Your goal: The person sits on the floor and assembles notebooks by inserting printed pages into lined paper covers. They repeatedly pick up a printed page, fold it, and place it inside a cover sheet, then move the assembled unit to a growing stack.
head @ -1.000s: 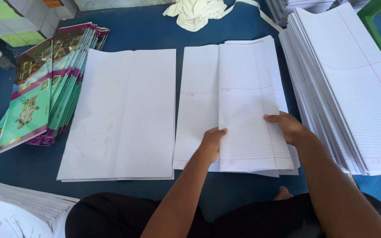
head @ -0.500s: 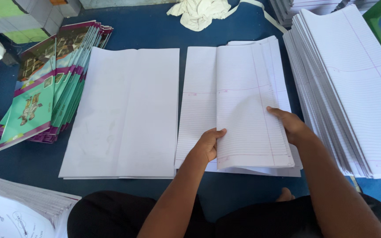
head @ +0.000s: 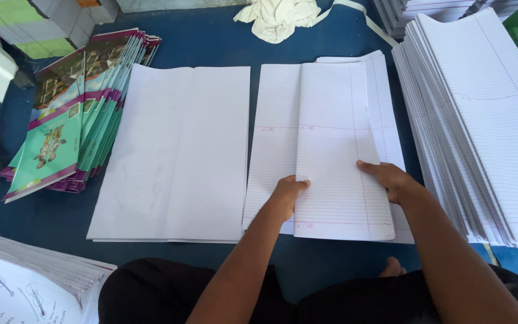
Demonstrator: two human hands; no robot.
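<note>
A small pile of white ruled sheets [head: 331, 138] lies in front of me on a blue mat [head: 211, 42]. Its top sheets are folded lengthwise into a narrow strip. My left hand [head: 287, 193] pinches the strip's left fold edge near the bottom. On the strip's right edge my right hand [head: 389, 179] grips with the fingers on top. To the left, apart from both hands, lies a stack of plain white sheets [head: 178, 156] with a crease down the middle.
A tall fanned stack of ruled paper [head: 487, 120] fills the right side. Green and purple booklet covers [head: 70, 114] are piled at the left. A crumpled white cloth [head: 280, 18] lies at the back. Printed sheets [head: 13, 288] sit at the bottom left.
The top ruled sheets have been folded over and drawn a little to the left. Both hands slid down and inward along the strip's edges.
</note>
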